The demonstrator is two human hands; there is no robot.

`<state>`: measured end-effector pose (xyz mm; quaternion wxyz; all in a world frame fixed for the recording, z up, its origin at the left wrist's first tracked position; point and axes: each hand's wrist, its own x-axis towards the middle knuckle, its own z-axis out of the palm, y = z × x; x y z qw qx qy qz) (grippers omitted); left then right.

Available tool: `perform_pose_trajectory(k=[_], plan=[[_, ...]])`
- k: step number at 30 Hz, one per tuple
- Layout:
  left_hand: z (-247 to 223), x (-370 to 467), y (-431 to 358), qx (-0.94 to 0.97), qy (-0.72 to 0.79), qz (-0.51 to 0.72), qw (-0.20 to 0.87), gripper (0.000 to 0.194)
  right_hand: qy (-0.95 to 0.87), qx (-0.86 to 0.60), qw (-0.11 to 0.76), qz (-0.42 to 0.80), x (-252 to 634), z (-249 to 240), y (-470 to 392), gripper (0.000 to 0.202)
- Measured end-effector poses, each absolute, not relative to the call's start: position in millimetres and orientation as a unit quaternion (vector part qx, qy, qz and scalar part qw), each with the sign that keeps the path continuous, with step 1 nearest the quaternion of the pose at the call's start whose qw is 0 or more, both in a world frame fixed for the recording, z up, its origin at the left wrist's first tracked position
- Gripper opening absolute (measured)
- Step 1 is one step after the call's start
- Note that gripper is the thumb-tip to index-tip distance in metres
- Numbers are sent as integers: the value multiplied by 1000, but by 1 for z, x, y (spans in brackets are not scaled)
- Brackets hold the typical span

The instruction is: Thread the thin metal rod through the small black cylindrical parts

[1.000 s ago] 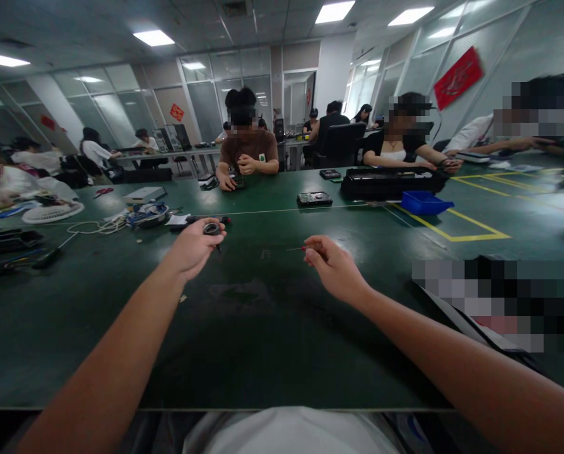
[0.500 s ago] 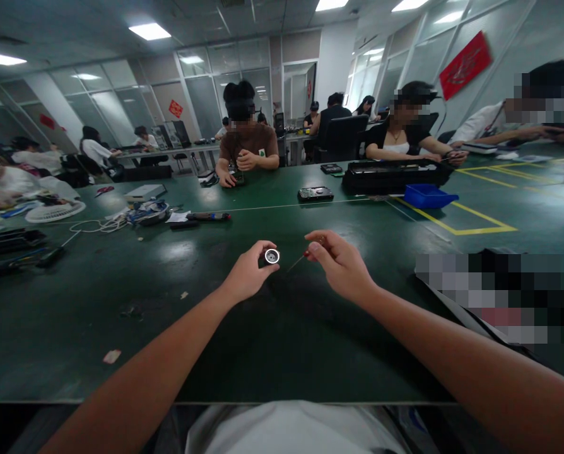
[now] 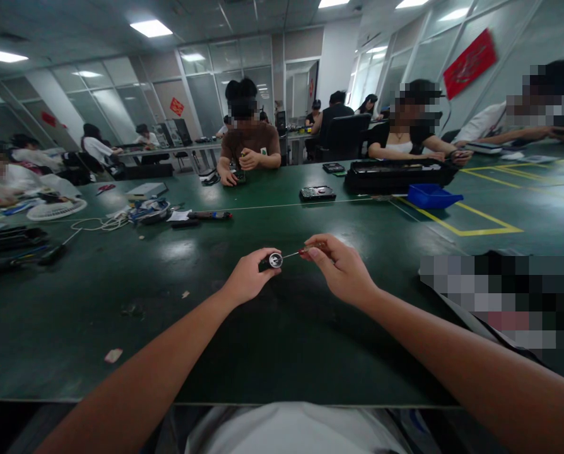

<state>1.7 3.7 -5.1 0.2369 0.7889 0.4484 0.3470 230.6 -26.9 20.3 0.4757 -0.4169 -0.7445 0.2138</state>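
Note:
Between the thumb and fingers of my left hand [image 3: 250, 275] is a small dark cylindrical part [image 3: 275, 260] with a light metallic rim, its round end facing me. My right hand [image 3: 341, 265] grips a screwdriver [image 3: 302, 252] with a reddish, partly see-through handle and a thin shaft. The shaft points left, and its tip is at the right side of the round end; whether it touches inside cannot be made out. Both hands are above the green table [image 3: 282, 353].
Beyond my hands lie an opened hard drive [image 3: 317, 193], a long black device [image 3: 398, 176] and a blue tray [image 3: 433, 196]. Cables [image 3: 148, 211] and a pen-like tool [image 3: 211, 215] are on the left. A person [image 3: 250, 145] sits opposite.
The screwdriver has swung up to nearly level, its tip now at the round part. The part has turned slightly in my left hand.

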Motion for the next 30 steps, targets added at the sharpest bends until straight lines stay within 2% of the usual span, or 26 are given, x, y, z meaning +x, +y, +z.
perform_pose_trajectory(k=[7,12,21,30], plan=[[-7,-1,5,808,432,329,228,36,-762,-465,436,109,233,31,-32,28],[-7,0,4,816,424,322,225,36,-801,-423,411,102,232,34,-36,16],[-8,1,4,824,416,322,212,35,-796,-468,369,103,231,35,-32,29],[-6,1,3,819,425,317,219,36,-797,-443,395,114,230,31,-33,28]])
